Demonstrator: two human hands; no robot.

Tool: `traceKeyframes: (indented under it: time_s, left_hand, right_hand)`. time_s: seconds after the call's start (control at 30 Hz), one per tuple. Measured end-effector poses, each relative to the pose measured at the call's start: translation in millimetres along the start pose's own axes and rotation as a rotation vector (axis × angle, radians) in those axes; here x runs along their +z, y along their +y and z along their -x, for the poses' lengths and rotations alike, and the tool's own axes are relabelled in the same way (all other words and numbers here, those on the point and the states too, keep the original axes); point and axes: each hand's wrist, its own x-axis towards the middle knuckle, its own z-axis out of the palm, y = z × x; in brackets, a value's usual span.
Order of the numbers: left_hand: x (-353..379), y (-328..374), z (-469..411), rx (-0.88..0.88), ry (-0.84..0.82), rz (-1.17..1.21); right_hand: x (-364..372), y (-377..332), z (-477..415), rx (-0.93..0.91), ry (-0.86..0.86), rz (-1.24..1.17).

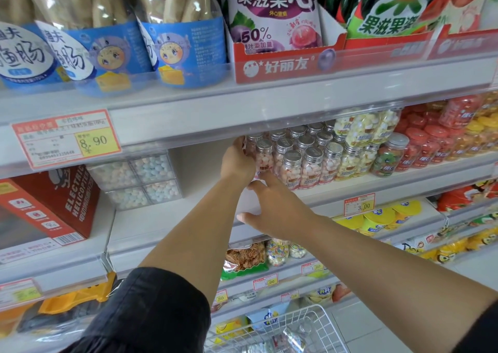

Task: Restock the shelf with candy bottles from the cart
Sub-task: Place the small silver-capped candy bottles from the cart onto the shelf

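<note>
Several clear candy bottles [301,161] with silver caps and pink-white candies stand in rows on the middle shelf [404,183]. My left hand [238,161] reaches up and grips the leftmost bottle [264,156] at the end of the row. My right hand [272,210] hovers just below and in front of that bottle, fingers spread and relaxed, holding nothing. At the bottom, the white wire cart [296,331] holds a few more bottles [295,338], blurred.
The shelf space left of the bottles is bare up to a clear box of pale candies [140,180]. Yellow-white, green and red candy jars [420,140] stand to the right. A red box [51,204] sits far left. The upper shelf edge [242,121] overhangs closely.
</note>
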Motion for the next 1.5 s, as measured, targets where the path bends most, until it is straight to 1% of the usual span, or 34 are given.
traceKeyframes:
  time_s: [0.33,0.6,0.7,0.77,0.83,0.87,0.93,1.0,1.13,1.33,1.43,1.5]
  left_hand:
    - [-1.7,-7.2,-2.4,0.016,0.008,0.044]
    - [-10.7,-14.1,3.5,0.058,0.014,-0.021]
    - [-16.2,-16.0,4.6,0.051,0.019,-0.029]
    - [-18.4,-15.4,4.9,0.060,0.023,-0.019]
    - [-18.4,-14.4,5.4,0.092,0.026,-0.016]
    - [-18.1,-13.2,5.9,0.103,0.025,-0.026]
    - [-16.9,-11.2,5.5,0.108,0.021,-0.043]
    - [-15.6,-10.9,4.2,0.098,0.011,-0.044]
    - [-14.0,-12.3,3.3,0.084,-0.014,-0.042]
    - [-15.0,-11.1,7.2,0.102,-0.002,-0.058]
    - [-16.4,-11.9,16.5,0.102,0.046,-0.059]
    - [-15.8,-10.7,25.1,0.096,0.062,-0.036]
  right_hand:
    - [2.3,0.5,1.5,0.007,0.003,-0.028]
    - [-2.4,-4.5,7.8,0.002,-0.016,-0.010]
    - [-12.1,-7.2,11.5,-0.064,-0.026,0.033]
    - [-25.5,-8.4,8.4,-0.162,0.086,0.071]
    - [-41.0,-7.0,0.4,-0.216,0.294,0.147]
    - [-47.5,-4.5,-4.6,-0.216,0.396,0.201]
    - [-55.4,2.2,-13.7,-0.167,0.502,0.299]
    - [-57.7,9.5,-20.8,-0.111,0.471,0.360]
    - [-56.9,15.2,-25.9,-0.031,0.310,0.390]
    - [-55.0,20.1,-26.6,-0.064,0.312,0.287]
    - [-57.1,25.4,-26.5,-0.113,0.280,0.225]
    - [-60.8,28.4,-25.0,-0.119,0.288,0.193]
